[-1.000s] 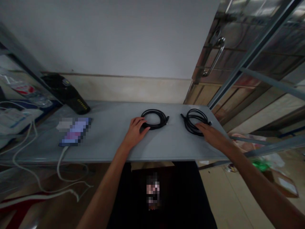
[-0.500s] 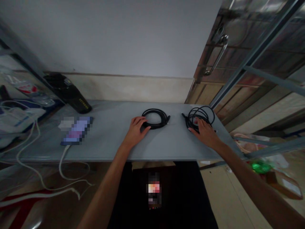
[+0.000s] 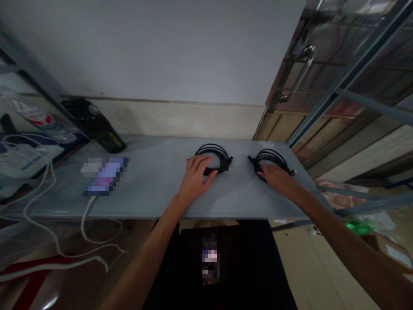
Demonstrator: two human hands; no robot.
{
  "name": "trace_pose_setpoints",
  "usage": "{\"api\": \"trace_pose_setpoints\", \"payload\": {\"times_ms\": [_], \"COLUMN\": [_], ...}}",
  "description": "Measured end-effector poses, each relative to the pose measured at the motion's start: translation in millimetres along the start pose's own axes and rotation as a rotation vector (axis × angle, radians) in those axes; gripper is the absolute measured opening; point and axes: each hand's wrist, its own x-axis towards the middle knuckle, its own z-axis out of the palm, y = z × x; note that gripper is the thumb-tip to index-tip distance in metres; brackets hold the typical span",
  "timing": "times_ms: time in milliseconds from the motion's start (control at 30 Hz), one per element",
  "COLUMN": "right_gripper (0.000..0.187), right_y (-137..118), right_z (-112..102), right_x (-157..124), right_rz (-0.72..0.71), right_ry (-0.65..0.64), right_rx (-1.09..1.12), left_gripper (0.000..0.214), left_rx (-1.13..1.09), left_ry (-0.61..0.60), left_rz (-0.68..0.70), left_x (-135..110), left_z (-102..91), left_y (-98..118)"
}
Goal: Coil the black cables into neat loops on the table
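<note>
- Left hand (image 3: 197, 175): fingers loosely spread, thumb apart, over left coil (image 3: 225, 160), near-left rim.
- Right hand (image 3: 278, 178): over right coil (image 3: 257, 164), near side; fingers' grip unclear.

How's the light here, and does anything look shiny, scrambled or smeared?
Head view: dim, greyish light overall; head view: glints on the door handle, coarse squares over the phone; head view: left hand and right hand soft but readable, strands of the black cables partly merging into dark bands.
</note>
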Motion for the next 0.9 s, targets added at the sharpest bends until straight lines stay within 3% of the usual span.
{"api": "trace_pose_setpoints", "payload": {"times_ms": [100, 200, 267, 367, 500, 667, 767, 900], "right_gripper": [0.035, 0.037, 0.038, 0.028, 0.035, 0.035, 0.037, 0.048], "right_y": [2, 4, 5, 9, 21, 43, 49, 48], "right_z": [0, -1, -3, -6, -8, 3, 11, 22], "right_x": [0, -2, -6, -19, -47, -79, -85, -80], "right_rz": [-0.011, -0.075, -0.099, -0.088, -0.059, 0.007, 0.138, 0.345], "right_ry": [0.019, 0.035, 0.018, -0.01, 0.018, 0.116, 0.194, 0.3], "right_rx": [0.072, 0.124, 0.119, 0.071, -0.011, 0.081, 0.19, 0.356], "left_gripper": [0.049, 0.054, 0.049, 0.043, 0.036, 0.068, 0.088, 0.087], "left_rx": [-0.096, -0.168, -0.153, -0.104, -0.101, -0.259, -0.365, -0.366], "left_ry": [-0.205, -0.29, -0.335, -0.484, -0.557, -0.44, -0.391, -0.486], "left_rz": [0.18, 0.321, 0.296, 0.198, 0.174, 0.12, 0.02, -0.073], "left_x": [35, 78, 104, 127, 127, 115, 114, 119], "left_z": [37.1, 97.6, 138.4, 181.8, 199.8, 204.8, 217.6, 232.2], "left_y": [52, 94, 106, 101, 80, 65, 66, 72]}}
